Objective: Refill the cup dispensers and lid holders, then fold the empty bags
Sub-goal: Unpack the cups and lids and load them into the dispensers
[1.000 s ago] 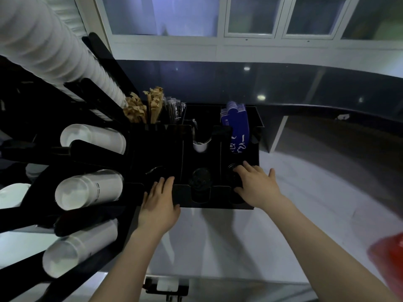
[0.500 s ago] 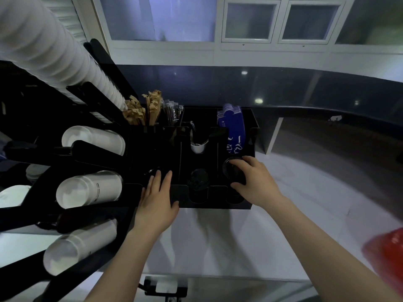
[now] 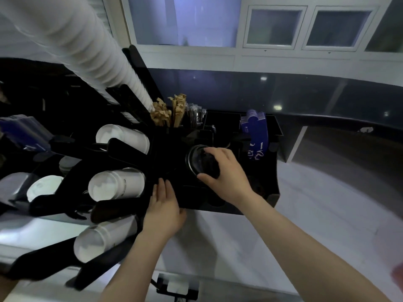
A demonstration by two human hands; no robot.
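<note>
right hand (image 3: 226,173) gripping black lids (image 3: 201,163), organizer (image 3: 273,171)

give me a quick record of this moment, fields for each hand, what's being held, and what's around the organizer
right hand: right hand grips a stack of black lids above the black organizer
left hand: left hand rests flat on the organizer's front edge
left of organizer: white cups lying in a black rack
back compartments: brown packets, blue sleeves
</note>
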